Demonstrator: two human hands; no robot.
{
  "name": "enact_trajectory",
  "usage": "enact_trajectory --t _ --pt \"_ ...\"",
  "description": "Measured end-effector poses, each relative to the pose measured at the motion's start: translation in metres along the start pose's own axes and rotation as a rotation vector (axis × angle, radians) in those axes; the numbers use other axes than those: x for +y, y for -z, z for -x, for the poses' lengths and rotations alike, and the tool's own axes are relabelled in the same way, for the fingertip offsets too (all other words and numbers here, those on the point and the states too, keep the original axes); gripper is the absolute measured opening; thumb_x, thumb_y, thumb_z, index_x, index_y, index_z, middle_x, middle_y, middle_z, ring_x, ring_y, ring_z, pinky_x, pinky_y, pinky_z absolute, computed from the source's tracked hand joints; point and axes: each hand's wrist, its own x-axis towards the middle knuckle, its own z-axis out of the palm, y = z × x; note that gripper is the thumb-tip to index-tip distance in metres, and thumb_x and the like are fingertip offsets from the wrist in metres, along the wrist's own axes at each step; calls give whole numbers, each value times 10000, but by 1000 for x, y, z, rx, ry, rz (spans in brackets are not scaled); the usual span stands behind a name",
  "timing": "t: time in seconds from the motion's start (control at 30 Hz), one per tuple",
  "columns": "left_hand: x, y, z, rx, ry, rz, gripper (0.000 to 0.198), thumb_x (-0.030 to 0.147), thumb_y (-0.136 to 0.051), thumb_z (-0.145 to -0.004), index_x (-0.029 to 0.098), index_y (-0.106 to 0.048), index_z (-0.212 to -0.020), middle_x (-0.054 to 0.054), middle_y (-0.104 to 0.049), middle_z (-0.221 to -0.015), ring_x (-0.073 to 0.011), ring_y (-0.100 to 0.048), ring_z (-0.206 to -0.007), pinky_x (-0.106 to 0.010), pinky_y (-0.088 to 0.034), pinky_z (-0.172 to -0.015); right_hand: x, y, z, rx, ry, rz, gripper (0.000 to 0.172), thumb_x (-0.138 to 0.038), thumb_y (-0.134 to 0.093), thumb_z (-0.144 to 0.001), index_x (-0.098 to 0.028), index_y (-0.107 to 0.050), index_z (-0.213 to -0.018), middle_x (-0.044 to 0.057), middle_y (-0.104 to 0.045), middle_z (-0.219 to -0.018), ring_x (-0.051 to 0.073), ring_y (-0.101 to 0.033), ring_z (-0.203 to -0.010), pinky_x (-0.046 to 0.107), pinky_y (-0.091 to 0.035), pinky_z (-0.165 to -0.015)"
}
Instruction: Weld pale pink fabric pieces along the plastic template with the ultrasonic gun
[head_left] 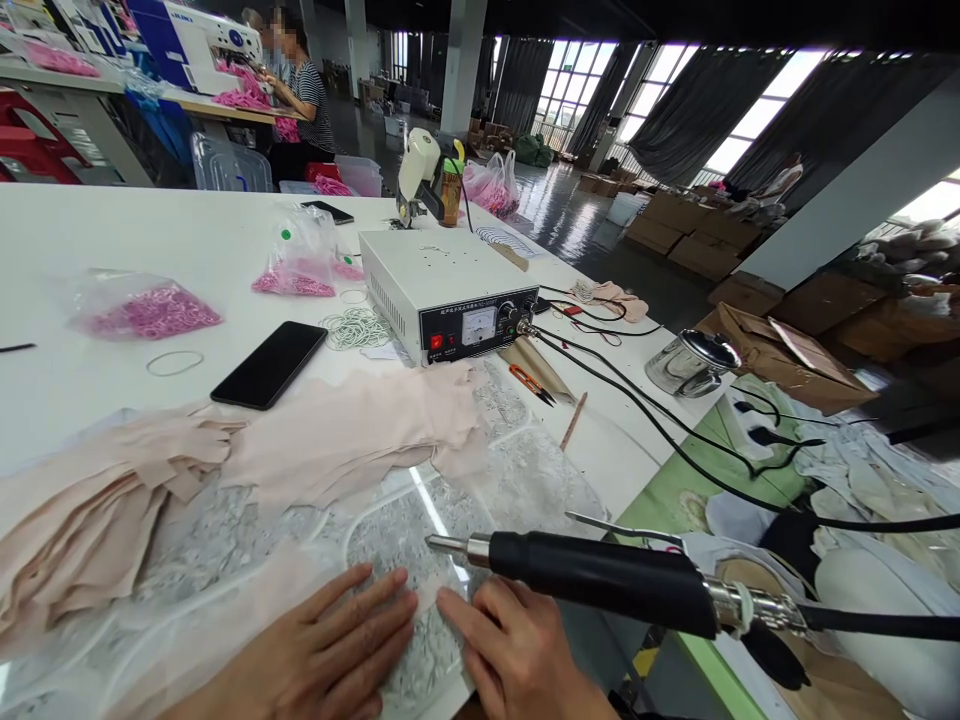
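Note:
My left hand (pixel 322 645) lies flat, fingers stretched, on a sheer pale fabric piece (pixel 281 572) over the marbled table mat. Close beside it, my right hand (pixel 517 640) has its index finger extended to the fabric edge and its other fingers curled; its thumb is hidden. A black handpiece with a pointed metal tip (pixel 600 578) extends above my right hand, partly covering it, its tip pointing left; what supports it is not visible. Behind my hands lie layered beige fabric pieces (pixel 360 425), with a gathered beige stack (pixel 97 510) at the left.
A white control box (pixel 431 265) stands behind the fabric, its black cables running right. Around it are orange thread snips (pixel 529 383), a phone (pixel 270 365), rubber bands (pixel 356 328), bags of pink straps (pixel 150 308) and a steel mug (pixel 691 362). A person (pixel 300 100) sits at a sewing machine.

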Motion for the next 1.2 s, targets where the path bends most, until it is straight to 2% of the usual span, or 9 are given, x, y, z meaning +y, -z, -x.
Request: enact_trajectory --t 0.3,0.57,0.67,0.77,0.83,0.9,0.97,1.07,1.2 --pt "-2 0 3 -44 -7 33 497 124 -458 -1028 146 -503 -1522 -50 -524 -1559 -215 -358 -1524 -390 -247 -1269 1 1 -5 52 8 10 417 -60 -422 -856 -177 -630 -1198 23 -601 -706 170 -559 -543 285 -423 -507" --pt "-2 1 -5 -68 1 -23 419 195 -471 -1072 149 -555 -1480 -27 -554 -1537 -198 -481 -1450 -342 -302 -1252 1 2 -5 80 -5 -13 378 -77 -448 -873 -171 -666 -1167 44 -668 -703 200 -653 -573 302 -542 -554" --pt "-2 2 -6 -46 14 13 431 177 -506 -1053 149 -556 -1481 -32 -547 -1544 -198 -468 -1459 -336 -276 -1264 4 -2 12 180 -179 -180 320 -100 -530 -919 -210 -674 -1182 59 -765 -831 213 -742 -691 307 -620 -665" --pt "-3 5 -9 -24 34 72 461 187 -518 -1052 161 -520 -1513 -20 -582 -1510 -172 -478 -1450 -290 -304 -1250 7 -6 31 316 -515 -524 184 -246 -640 -963 -253 -700 -1137 45 -789 -855 205 -762 -693 280 -638 -650" --pt "-4 9 -12 -23 40 95 477 187 -510 -1055 167 -496 -1531 -8 -598 -1493 -163 -488 -1443 -275 -327 -1237 8 -5 35 454 -681 -776 398 -430 -658 -960 -257 -617 -1316 102 -788 -1068 262 -789 -890 371 -664 -782" --pt "-4 13 -15 -21 27 94 457 178 -492 -1060 161 -514 -1516 -7 -606 -1484 -164 -521 -1416 -276 -328 -1235 8 -2 29 583 -727 -947 651 -569 -640 -935 -290 -450 -1491 148 -693 -1336 317 -738 -1131 494 -625 -943" --pt "-3 15 -16 -15 12 75 416 159 -461 -1067 138 -566 -1469 -17 -616 -1473 -170 -567 -1376 -286 -312 -1241 9 1 16 676 -690 -1021 644 -603 -572 -959 -338 -397 -1519 140 -628 -1422 328 -697 -1211 567 -586 -999" --pt "-2 13 -15 -13 30 86 401 137 -465 -1060 131 -590 -1442 -31 -623 -1465 -172 -576 -1367 -294 -308 -1245 11 2 -10 800 -629 -1063 413 -539 -425 -1029 -332 -529 -1371 120 -649 -1296 301 -728 -1078 570 -617 -904" --pt "-1 7 -11 -32 74 146 476 137 -526 -1030 160 -525 -1505 -23 -605 -1485 -182 -518 -1421 -302 -326 -1243 16 13 -34 915 -569 -1114 322 -534 -413 -999 -293 -615 -1065 59 -594 -1035 182 -628 -678 412 -592 -640"
